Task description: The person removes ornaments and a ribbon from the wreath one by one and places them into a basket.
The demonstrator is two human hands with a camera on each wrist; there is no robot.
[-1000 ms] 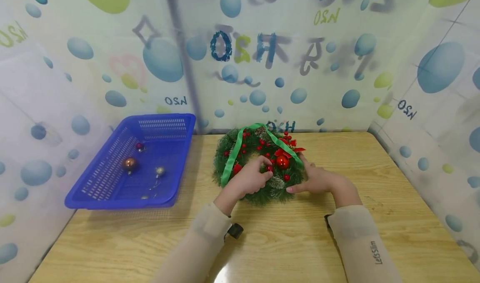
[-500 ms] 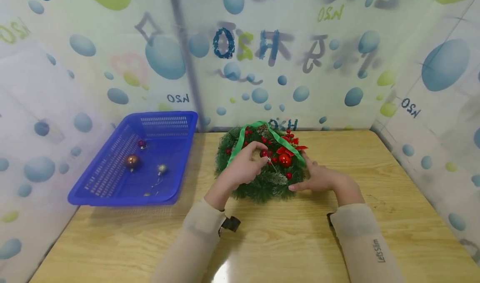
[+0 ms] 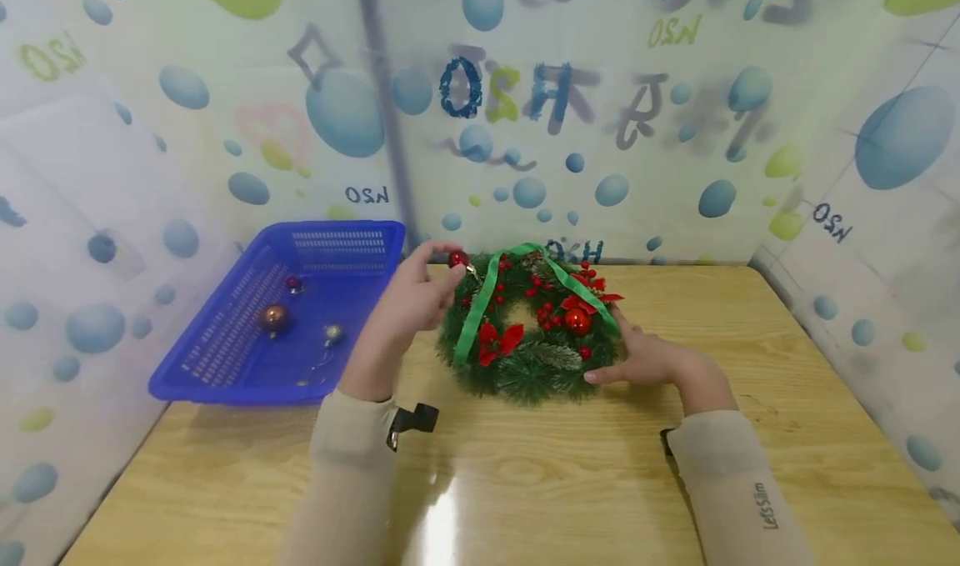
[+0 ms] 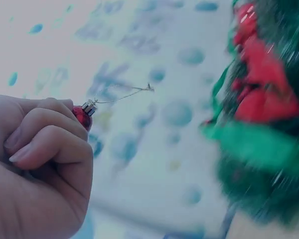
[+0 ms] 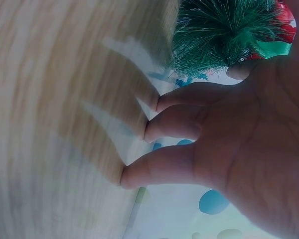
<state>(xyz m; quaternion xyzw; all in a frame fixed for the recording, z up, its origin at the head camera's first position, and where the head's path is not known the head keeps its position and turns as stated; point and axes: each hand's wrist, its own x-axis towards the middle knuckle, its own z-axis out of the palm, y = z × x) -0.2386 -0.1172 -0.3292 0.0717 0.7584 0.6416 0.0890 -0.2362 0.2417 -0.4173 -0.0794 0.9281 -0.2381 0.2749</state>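
My left hand (image 3: pixel 411 299) pinches a small red bauble (image 3: pixel 458 258) between thumb and forefinger, raised between the basket and the wreath. In the left wrist view the bauble (image 4: pixel 83 115) shows its silver cap and a thin hanging thread (image 4: pixel 120 98); its other side is hidden by the fingers. A green Christmas wreath (image 3: pixel 528 378) lies on the table, dressed with a green ribbon, red flowers, berries and a shiny red ball (image 3: pixel 577 322). My right hand (image 3: pixel 651 359) rests at the wreath's right edge with fingers spread; the right wrist view shows several fingertips (image 5: pixel 132 175) down on the wood.
A blue plastic basket (image 3: pixel 240 395) stands at the left of the wooden table (image 3: pixel 570 483). In it lie a copper bauble (image 3: pixel 274 319), a small dark red bauble (image 3: pixel 294 284) and a pale gold one (image 3: pixel 333 333). A patterned curtain (image 3: pixel 480 191) closes off the back and sides.
My left hand has lifted the red bauble off the wreath's middle and carried it left, toward the basket. The right hand stays at the wreath's right edge. The head view has shifted slightly.
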